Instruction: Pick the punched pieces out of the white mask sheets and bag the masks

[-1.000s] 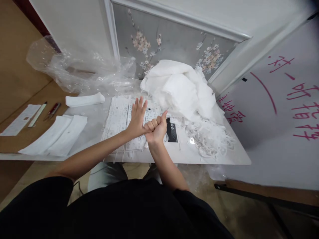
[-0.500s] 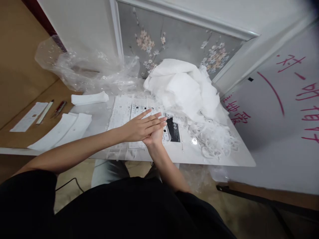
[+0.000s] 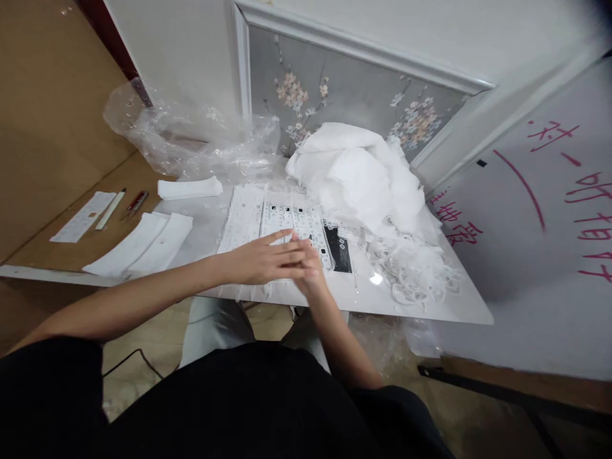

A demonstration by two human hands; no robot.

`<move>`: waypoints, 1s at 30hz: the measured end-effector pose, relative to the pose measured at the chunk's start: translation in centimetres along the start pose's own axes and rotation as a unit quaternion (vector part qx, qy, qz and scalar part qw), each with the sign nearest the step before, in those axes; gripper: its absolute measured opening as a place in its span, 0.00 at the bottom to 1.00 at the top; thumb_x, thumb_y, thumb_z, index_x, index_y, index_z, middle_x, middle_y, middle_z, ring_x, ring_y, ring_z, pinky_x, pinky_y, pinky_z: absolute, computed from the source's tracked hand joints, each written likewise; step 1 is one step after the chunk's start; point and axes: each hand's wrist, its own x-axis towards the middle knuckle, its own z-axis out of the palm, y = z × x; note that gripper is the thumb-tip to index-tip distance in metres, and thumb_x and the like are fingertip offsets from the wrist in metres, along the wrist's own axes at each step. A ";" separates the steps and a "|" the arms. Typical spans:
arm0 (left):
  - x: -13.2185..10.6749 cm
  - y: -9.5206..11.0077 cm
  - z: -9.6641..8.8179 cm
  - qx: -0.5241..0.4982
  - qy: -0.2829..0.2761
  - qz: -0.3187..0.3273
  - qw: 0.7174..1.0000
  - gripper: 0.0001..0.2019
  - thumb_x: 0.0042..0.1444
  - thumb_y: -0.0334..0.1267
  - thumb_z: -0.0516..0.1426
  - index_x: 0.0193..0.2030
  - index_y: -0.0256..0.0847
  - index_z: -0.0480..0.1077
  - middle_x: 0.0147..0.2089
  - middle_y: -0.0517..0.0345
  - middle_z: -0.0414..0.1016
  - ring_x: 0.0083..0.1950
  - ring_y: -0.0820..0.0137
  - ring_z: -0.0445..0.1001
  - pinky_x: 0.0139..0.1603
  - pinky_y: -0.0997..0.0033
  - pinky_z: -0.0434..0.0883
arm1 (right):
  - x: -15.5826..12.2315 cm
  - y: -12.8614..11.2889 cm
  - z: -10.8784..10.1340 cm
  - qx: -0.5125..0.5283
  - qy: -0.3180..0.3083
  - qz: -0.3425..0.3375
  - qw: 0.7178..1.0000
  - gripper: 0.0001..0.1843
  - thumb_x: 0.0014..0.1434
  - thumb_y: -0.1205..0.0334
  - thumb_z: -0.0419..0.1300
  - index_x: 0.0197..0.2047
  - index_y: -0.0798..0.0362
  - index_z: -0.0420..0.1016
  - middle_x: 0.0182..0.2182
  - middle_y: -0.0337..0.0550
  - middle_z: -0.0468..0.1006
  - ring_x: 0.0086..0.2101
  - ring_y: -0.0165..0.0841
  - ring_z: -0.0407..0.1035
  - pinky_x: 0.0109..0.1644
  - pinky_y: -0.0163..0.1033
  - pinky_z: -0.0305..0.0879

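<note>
My left hand [image 3: 268, 260] reaches across above the white sheets, with its fingers stretched out toward the right and nothing visible in it. Its fingertips lie over my right hand [image 3: 313, 274], which points away from me and touches them. The right hand is slightly blurred and partly hidden behind the left fingers, but its fingers look extended and I see nothing held. Beneath and beyond both hands are white sheets with printed outlines and small dark squares [image 3: 275, 220]. Right of them lies a black printed card [image 3: 340, 248].
A heap of white soft sheets [image 3: 354, 172] stands behind, with tangled white scraps [image 3: 421, 271] at right. On the left are curved white strips [image 3: 138, 245], a red-handled tool [image 3: 136, 203], a pale pen-like tool [image 3: 111, 209] and clear plastic film [image 3: 205, 150].
The hands, laid palm against palm before, have slid apart slightly, with the left fingers now across the right hand's fingers. The camera view has shifted a little, moving the table contents rightward.
</note>
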 end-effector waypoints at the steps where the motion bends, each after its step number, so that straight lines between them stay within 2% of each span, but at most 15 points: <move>1: -0.8 -0.9 0.0 0.000 -0.003 -0.009 1.000 0.23 0.70 0.36 0.51 0.69 0.59 0.67 0.72 0.64 0.65 0.76 0.66 0.58 0.78 0.53 0.55 | 1.1 0.6 -1.9 -0.014 -0.025 -0.004 1.000 0.18 0.67 0.44 0.57 0.38 0.50 0.76 0.29 0.44 0.79 0.33 0.38 0.75 0.37 0.44 0.73; 2: -1.7 -1.9 0.3 -0.001 -0.003 -0.025 1.000 0.25 0.69 0.35 0.51 0.71 0.54 0.65 0.74 0.59 0.62 0.77 0.63 0.55 0.78 0.50 0.53 | 2.1 1.2 -3.7 -0.064 -0.061 -0.013 0.996 0.19 0.67 0.44 0.57 0.36 0.51 0.73 0.28 0.42 0.77 0.32 0.35 0.73 0.38 0.41 0.70; 4: -3.9 -4.4 1.3 -0.010 0.027 -0.108 0.994 0.25 0.69 0.32 0.48 0.71 0.43 0.65 0.74 0.50 0.62 0.78 0.60 0.55 0.76 0.48 0.55 | 3.9 2.3 -6.7 -0.183 -0.060 -0.016 0.981 0.17 0.67 0.45 0.57 0.40 0.51 0.71 0.29 0.40 0.76 0.31 0.33 0.70 0.39 0.38 0.64; 7: -6.4 -7.3 3.6 -0.058 0.062 -0.189 0.978 0.24 0.63 0.27 0.45 0.58 0.40 0.76 0.61 0.52 0.78 0.65 0.63 0.73 0.70 0.54 0.66 | 5.2 3.2 -8.5 -0.307 -0.109 0.009 0.945 0.15 0.68 0.50 0.57 0.51 0.52 0.68 0.32 0.41 0.78 0.34 0.35 0.70 0.40 0.37 0.59; 9: -6.8 -8.3 4.5 -0.088 0.061 -0.206 0.973 0.23 0.59 0.27 0.46 0.50 0.41 0.79 0.48 0.55 0.84 0.51 0.65 0.80 0.62 0.58 0.72 | 5.4 3.3 -7.9 -0.387 -0.155 -0.007 0.909 0.18 0.68 0.56 0.56 0.58 0.51 0.66 0.35 0.44 0.80 0.35 0.36 0.70 0.40 0.37 0.56; 11: -6.3 -8.7 4.7 -0.108 0.050 -0.208 0.971 0.22 0.57 0.27 0.47 0.48 0.42 0.80 0.39 0.58 0.84 0.42 0.66 0.80 0.55 0.61 0.74 | 5.4 3.0 -6.6 -0.474 -0.203 -0.032 0.856 0.20 0.67 0.63 0.54 0.62 0.50 0.65 0.36 0.47 0.80 0.34 0.37 0.70 0.39 0.38 0.53; 13: -5.5 -9.0 4.4 -0.117 0.045 -0.208 0.970 0.23 0.56 0.26 0.47 0.48 0.42 0.81 0.34 0.60 0.83 0.38 0.67 0.79 0.52 0.63 0.75 | 5.4 2.9 -5.3 -0.528 -0.239 -0.045 0.813 0.21 0.65 0.67 0.53 0.61 0.49 0.68 0.35 0.49 0.79 0.33 0.39 0.69 0.38 0.39 0.51; 15: -5.0 -9.3 4.4 -0.127 0.056 -0.226 0.964 0.23 0.56 0.26 0.47 0.47 0.42 0.81 0.31 0.60 0.81 0.37 0.68 0.79 0.49 0.66 0.75 | 5.4 2.9 -4.4 -0.536 -0.258 -0.054 0.802 0.19 0.64 0.68 0.53 0.57 0.49 0.71 0.34 0.50 0.79 0.33 0.40 0.69 0.37 0.40 0.49; 19: -5.5 -10.0 5.7 -0.139 0.072 -0.279 0.947 0.23 0.55 0.26 0.46 0.45 0.40 0.81 0.29 0.60 0.79 0.33 0.69 0.77 0.43 0.69 0.74 | 6.0 3.6 -4.6 -0.535 -0.255 -0.048 0.804 0.16 0.66 0.66 0.52 0.56 0.50 0.70 0.33 0.51 0.78 0.32 0.40 0.68 0.37 0.41 0.47; 21: -6.2 -10.1 6.4 -0.131 0.054 -0.276 0.951 0.22 0.54 0.26 0.47 0.44 0.40 0.81 0.29 0.60 0.80 0.34 0.68 0.77 0.44 0.67 0.74 | 6.4 3.9 -5.2 -0.537 -0.248 -0.032 0.806 0.15 0.68 0.65 0.49 0.55 0.52 0.67 0.32 0.50 0.77 0.30 0.38 0.67 0.36 0.41 0.47; 23: -6.6 -10.0 6.7 -0.125 0.034 -0.254 0.958 0.21 0.54 0.26 0.48 0.44 0.41 0.81 0.31 0.60 0.81 0.37 0.67 0.77 0.49 0.64 0.73 | 6.7 4.0 -5.7 -0.518 -0.228 -0.014 0.824 0.12 0.68 0.64 0.49 0.53 0.52 0.65 0.30 0.47 0.75 0.28 0.37 0.64 0.35 0.41 0.47; 25: -6.7 -9.7 6.4 -0.126 0.016 -0.225 0.966 0.19 0.59 0.28 0.49 0.45 0.41 0.80 0.36 0.57 0.82 0.40 0.66 0.78 0.53 0.62 0.72 | 6.6 3.7 -5.8 -0.457 -0.179 0.001 0.871 0.07 0.68 0.59 0.52 0.47 0.50 0.63 0.26 0.42 0.71 0.26 0.36 0.61 0.34 0.40 0.49; 27: -6.6 -9.4 6.0 -0.123 -0.013 -0.201 0.972 0.16 0.64 0.35 0.51 0.49 0.42 0.80 0.44 0.52 0.82 0.47 0.64 0.78 0.57 0.61 0.70 | 6.1 3.1 -5.0 -0.327 -0.121 0.008 0.937 0.12 0.69 0.48 0.53 0.40 0.48 0.60 0.23 0.38 0.67 0.25 0.35 0.60 0.34 0.40 0.52; 29: -6.3 -9.2 5.8 -0.107 -0.046 -0.194 0.974 0.18 0.66 0.45 0.55 0.57 0.42 0.77 0.55 0.47 0.79 0.56 0.59 0.75 0.61 0.58 0.67 | 5.3 2.5 -3.6 -0.152 -0.111 0.023 0.982 0.21 0.71 0.38 0.44 0.39 0.47 0.58 0.22 0.37 0.66 0.24 0.34 0.60 0.32 0.39 0.55; 30: -6.2 -9.1 5.8 -0.095 -0.061 -0.197 0.974 0.23 0.65 0.51 0.56 0.62 0.42 0.74 0.60 0.45 0.76 0.61 0.57 0.73 0.64 0.56 0.65 | 4.9 2.4 -2.6 -0.067 -0.132 0.033 0.988 0.24 0.71 0.35 0.39 0.41 0.46 0.58 0.23 0.36 0.67 0.23 0.33 0.59 0.31 0.38 0.55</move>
